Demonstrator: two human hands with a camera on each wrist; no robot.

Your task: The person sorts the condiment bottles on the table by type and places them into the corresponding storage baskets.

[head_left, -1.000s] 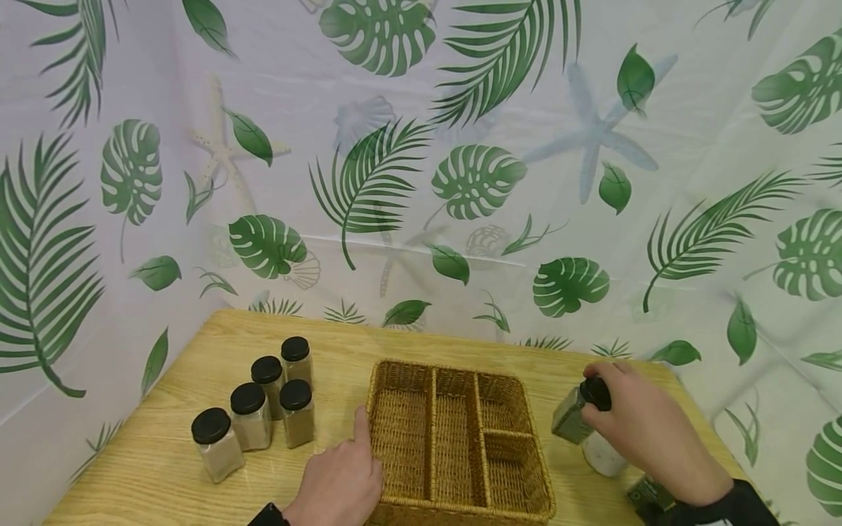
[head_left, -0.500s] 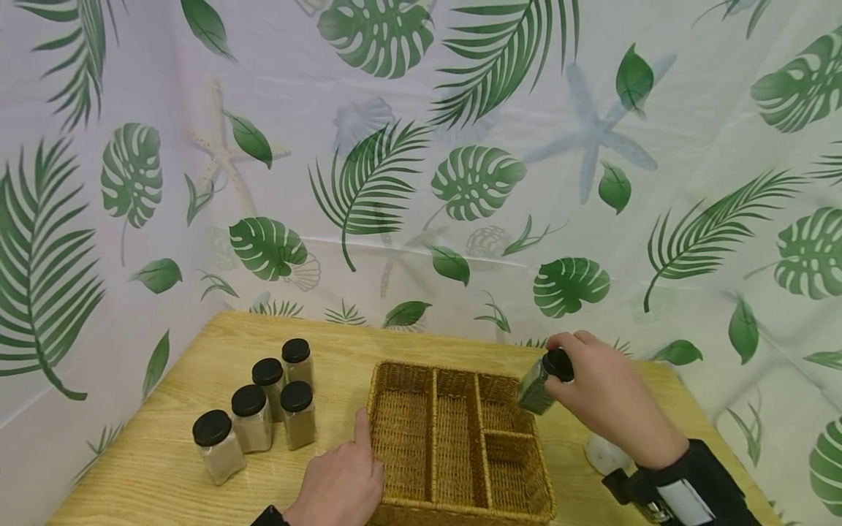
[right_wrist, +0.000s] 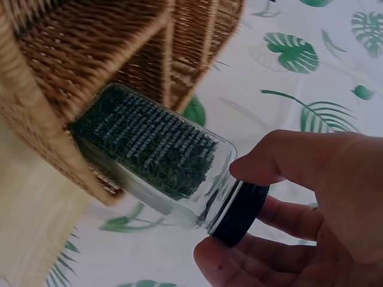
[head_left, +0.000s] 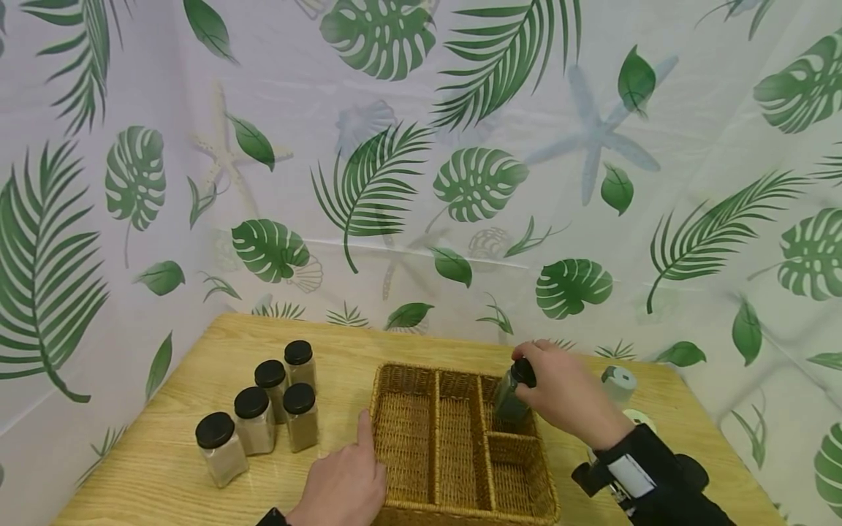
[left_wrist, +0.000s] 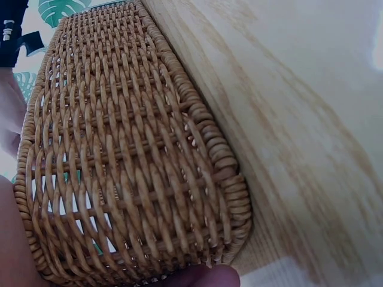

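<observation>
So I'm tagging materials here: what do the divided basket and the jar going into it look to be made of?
The basket: woven wicker or rattan, matte tan, strands visibly interlaced. The jar in the right hand: clear, glossy, probably glass, green herb visible through it; its black cap looks like plastic.

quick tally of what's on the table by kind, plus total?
Black-lid jars with pale or tan contents, left of the basket: 5
Black-lid jar with green contents, gripped by the right hand: 1
Wicker basket with compartments, touched by the left hand: 1
Pale-topped containers at the right edge: 2
Total: 9
</observation>
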